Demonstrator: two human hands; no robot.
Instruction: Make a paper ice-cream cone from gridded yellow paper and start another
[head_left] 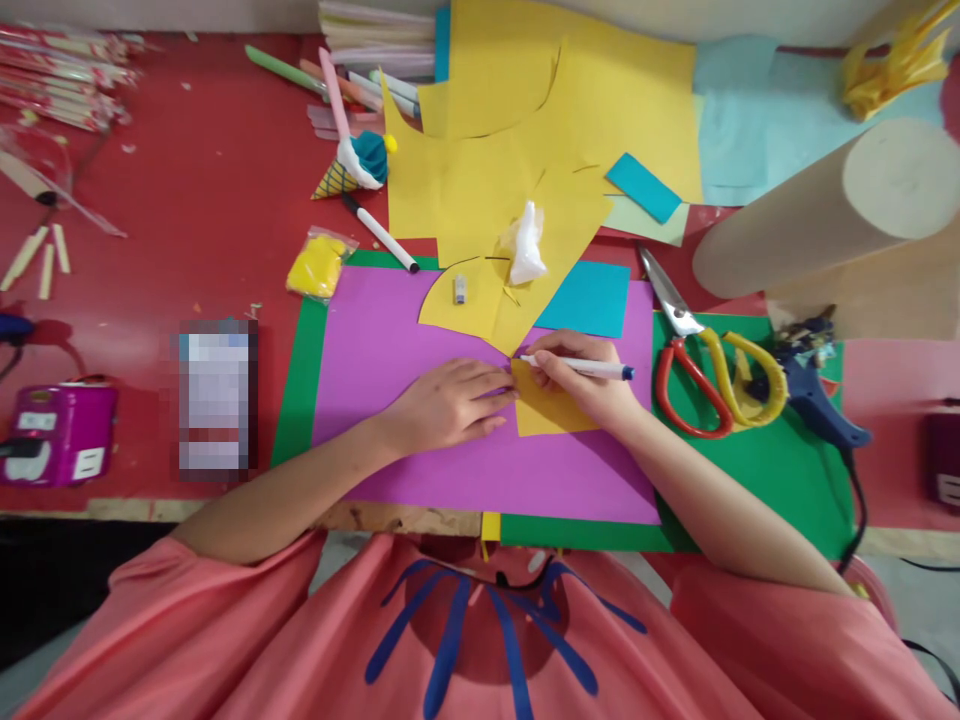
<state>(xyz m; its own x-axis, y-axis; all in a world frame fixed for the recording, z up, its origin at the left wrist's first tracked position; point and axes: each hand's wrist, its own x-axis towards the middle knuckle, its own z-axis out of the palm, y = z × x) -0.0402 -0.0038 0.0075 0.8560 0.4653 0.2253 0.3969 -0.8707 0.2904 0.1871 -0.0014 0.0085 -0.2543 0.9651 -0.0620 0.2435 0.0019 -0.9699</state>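
My right hand (589,375) grips a white marker (592,368) with a blue end. Its tip is at the upper left corner of a small yellow sheet (551,410). My left hand (450,402) lies palm down on the purple sheet (420,475), fingers stretched out, the fingertips at the yellow sheet's left edge. Just above both hands is a fan-shaped yellow piece (461,315), its point close to the marker tip. On it rests a small marker cap (460,289). A blue sheet (592,300) lies above my right hand.
Scissors (694,340) and a hot glue gun (821,390) lie to the right on green sheet. A thick cardboard roll (810,215) stands behind them. At left are a pixelated phone-like object (216,400) and a purple box (60,433). An ice-cream-cone craft (356,165) lies at the back.
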